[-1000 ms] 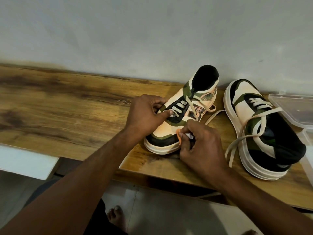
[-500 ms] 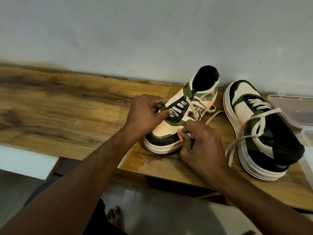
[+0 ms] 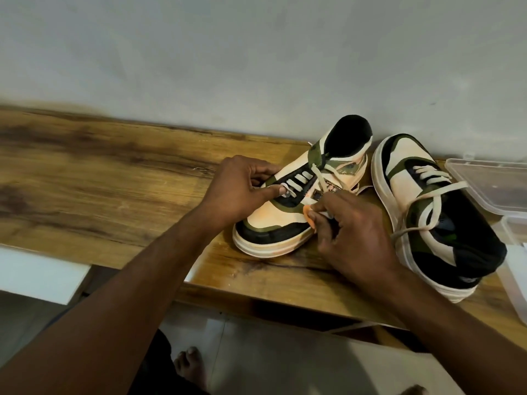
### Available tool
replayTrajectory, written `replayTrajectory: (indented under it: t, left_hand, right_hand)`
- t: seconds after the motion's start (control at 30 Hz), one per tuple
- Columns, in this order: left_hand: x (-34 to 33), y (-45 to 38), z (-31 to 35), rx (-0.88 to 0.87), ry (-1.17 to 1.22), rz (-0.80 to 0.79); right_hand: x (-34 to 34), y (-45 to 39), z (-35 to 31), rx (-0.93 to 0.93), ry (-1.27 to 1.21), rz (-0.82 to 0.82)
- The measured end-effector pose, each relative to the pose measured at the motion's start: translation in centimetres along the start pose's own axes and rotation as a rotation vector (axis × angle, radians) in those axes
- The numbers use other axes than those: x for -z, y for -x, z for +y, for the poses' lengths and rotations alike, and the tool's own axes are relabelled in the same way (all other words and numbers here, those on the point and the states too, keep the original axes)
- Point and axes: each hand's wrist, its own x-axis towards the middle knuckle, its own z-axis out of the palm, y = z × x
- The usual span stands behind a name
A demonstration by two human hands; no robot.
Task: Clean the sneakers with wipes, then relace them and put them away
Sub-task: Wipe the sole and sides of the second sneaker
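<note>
- Left hand (image 3: 239, 189): fingers curled on the near sneaker (image 3: 288, 206); thumb pressed by the lower laces (image 3: 299, 181)
- Right hand (image 3: 353, 232): fingertips pinching a lace end at that sneaker's side
- Second sneaker (image 3: 427, 212): just beside, on the right, laces loose; both on the wooden bench (image 3: 114, 183)
- Clear plastic container (image 3: 490, 186): at the right edge

Dim, warm indoor light; soft shadows under the bench (image 3: 85, 178); slight motion blur throughout; wide-angle bending toward the edges; no glare.
</note>
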Motion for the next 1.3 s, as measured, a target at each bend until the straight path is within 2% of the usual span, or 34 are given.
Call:
replayTrajectory:
  t: [0.13, 0.37, 0.63, 0.77, 0.87, 1.03, 1.23, 1.3]
  left_hand:
    - [0.2, 0.0, 0.0, -0.009, -0.001, -0.039]
    - [0.0, -0.1, 0.0, 0.001, -0.001, -0.047]
    - [0.4, -0.5, -0.3, -0.003, -0.032, -0.066]
    - [0.4, -0.4, -0.4, -0.023, -0.027, -0.076]
    - [0.5, -0.3, -0.3, -0.034, -0.022, -0.086]
    - [0.5, -0.3, -0.1, -0.034, -0.059, -0.067]
    - [0.4, -0.2, -0.2, -0.047, -0.038, -0.073]
    - [0.5, -0.2, -0.1, -0.051, -0.037, -0.086]
  right_hand:
    - [0.1, 0.1, -0.1, -0.051, -0.022, 0.084]
    - [-1.7, 1.8, -2.7, 0.043, -0.056, -0.066]
    - [0.0, -0.1, -0.8, -0.019, 0.082, 0.021]
    - [-1.4, 1.0, -2.7, 0.029, -0.043, -0.035]
    - [-1.2, 0.7, -2.7, 0.053, -0.015, -0.099]
    - [0.4, -0.7, -1.0, -0.062, 0.041, -0.009]
    - [-1.5, 1.2, -3.6, 0.000, -0.062, -0.127]
    - [-0.9, 0.4, -2.7, -0.020, -0.034, -0.109]
